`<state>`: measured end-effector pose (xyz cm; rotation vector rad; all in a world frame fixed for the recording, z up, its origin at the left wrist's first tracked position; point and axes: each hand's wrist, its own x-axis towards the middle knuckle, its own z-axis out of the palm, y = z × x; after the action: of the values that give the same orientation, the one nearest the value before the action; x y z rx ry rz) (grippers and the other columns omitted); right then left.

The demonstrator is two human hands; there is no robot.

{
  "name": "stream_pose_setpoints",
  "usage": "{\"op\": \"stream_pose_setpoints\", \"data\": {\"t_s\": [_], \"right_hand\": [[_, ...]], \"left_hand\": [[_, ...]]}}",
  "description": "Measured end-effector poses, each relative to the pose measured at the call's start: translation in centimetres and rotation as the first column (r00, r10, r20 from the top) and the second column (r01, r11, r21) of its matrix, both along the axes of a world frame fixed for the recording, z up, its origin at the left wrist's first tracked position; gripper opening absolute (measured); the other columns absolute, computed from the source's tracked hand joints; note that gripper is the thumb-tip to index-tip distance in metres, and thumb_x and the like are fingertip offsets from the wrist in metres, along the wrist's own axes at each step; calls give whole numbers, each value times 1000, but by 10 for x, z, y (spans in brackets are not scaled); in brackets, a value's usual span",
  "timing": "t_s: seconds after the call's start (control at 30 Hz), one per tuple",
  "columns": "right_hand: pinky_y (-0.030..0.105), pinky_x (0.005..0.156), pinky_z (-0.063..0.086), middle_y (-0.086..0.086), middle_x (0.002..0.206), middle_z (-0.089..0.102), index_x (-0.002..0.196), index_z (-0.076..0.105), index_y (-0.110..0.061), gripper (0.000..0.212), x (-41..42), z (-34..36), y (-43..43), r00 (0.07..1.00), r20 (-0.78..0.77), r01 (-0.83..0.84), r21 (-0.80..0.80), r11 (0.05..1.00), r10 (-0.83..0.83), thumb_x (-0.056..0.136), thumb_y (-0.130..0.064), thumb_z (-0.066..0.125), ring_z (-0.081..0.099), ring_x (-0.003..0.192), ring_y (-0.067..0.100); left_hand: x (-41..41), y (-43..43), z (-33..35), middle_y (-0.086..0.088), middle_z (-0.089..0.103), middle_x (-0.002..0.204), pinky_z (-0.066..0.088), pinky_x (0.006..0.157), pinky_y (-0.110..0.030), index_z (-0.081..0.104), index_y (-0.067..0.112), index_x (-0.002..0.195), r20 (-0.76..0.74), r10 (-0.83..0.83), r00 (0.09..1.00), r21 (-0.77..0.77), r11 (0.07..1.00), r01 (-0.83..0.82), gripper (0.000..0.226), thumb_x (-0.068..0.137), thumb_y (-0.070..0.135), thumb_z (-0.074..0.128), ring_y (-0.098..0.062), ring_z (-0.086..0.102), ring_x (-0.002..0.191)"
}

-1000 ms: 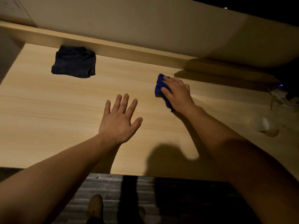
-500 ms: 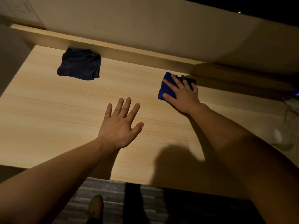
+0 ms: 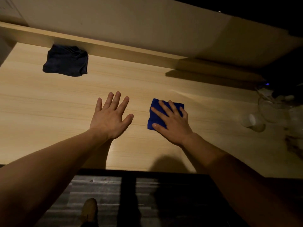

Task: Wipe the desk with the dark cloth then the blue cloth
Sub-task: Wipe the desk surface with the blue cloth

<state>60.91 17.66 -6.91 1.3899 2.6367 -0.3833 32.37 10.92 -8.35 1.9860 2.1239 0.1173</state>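
Observation:
A folded blue cloth (image 3: 155, 114) lies on the light wooden desk (image 3: 49, 102), right of centre. My right hand (image 3: 172, 123) presses flat on it, fingers spread, covering its right half. My left hand (image 3: 110, 117) rests open, palm down, on the bare wood just left of the blue cloth, holding nothing. The dark cloth (image 3: 66, 61) sits crumpled at the far left of the desk, against the raised back ledge, well away from both hands.
A raised wooden ledge (image 3: 124, 51) runs along the desk's back. Glass jars and a small white cup (image 3: 253, 122) crowd the dim right end. The desk's front edge is close to me, with dark floor and my shoe (image 3: 89, 210) below.
My right hand has drawn the blue cloth from the back of the desk toward me. The left hand has stayed flat in about the same spot.

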Motion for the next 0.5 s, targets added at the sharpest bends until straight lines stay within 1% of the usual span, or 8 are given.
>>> {"op": "stream_pose_setpoints", "data": {"t_s": [0.2,0.3,0.37,0.4,0.43,0.5], "right_hand": [[58,122,-6,-18,173,-13,159,1,-59,67,18,3,-67,1000,-5,-11,-36,999,10,97,-81,14,-22,157,15],[52,120,-10,-21,170,-15,160,6,-58,66,23,3,-96,1000,10,-16,-44,999,16,98,-77,15,-27,155,11],[47,119,-11,-24,168,-16,160,10,-57,63,27,4,-113,1000,-1,-9,-82,997,9,99,-73,16,-29,153,6],[46,119,-8,-25,168,-14,160,12,-55,62,29,5,-121,1000,-17,-10,-99,995,8,100,-70,16,-27,153,5],[46,119,-2,-24,168,-9,161,17,-53,61,31,6,-129,999,-41,-14,-105,994,10,102,-67,18,-21,155,6],[48,115,16,-19,169,10,158,36,-43,56,36,10,-146,990,-139,-14,-89,996,1,104,-58,31,0,158,10]], "left_hand": [[-1,-1,2,-1,-11,177,-5,129,-58,-6,40,168,0,-8,1000,6,1000,8,81,98,81,0,-23,-16,162],[-1,-1,3,-2,-11,177,-5,129,-59,-5,39,168,0,-14,1000,2,1000,14,81,98,81,0,-24,-16,162],[0,-1,4,-2,-12,177,-6,129,-59,-6,39,168,3,-15,1000,-2,1000,15,81,98,81,1,-24,-16,162],[-1,-1,4,-2,-12,177,-6,129,-59,-6,40,168,4,-15,1000,-5,1000,15,81,98,81,1,-24,-17,162],[-1,-1,4,-2,-12,177,-6,129,-59,-6,40,168,5,-15,1000,-6,1000,15,81,98,81,1,-24,-17,162],[-1,-1,3,-1,-12,177,-6,129,-59,-6,40,168,8,-14,1000,-1,1000,14,81,98,81,1,-24,-17,162]]}}
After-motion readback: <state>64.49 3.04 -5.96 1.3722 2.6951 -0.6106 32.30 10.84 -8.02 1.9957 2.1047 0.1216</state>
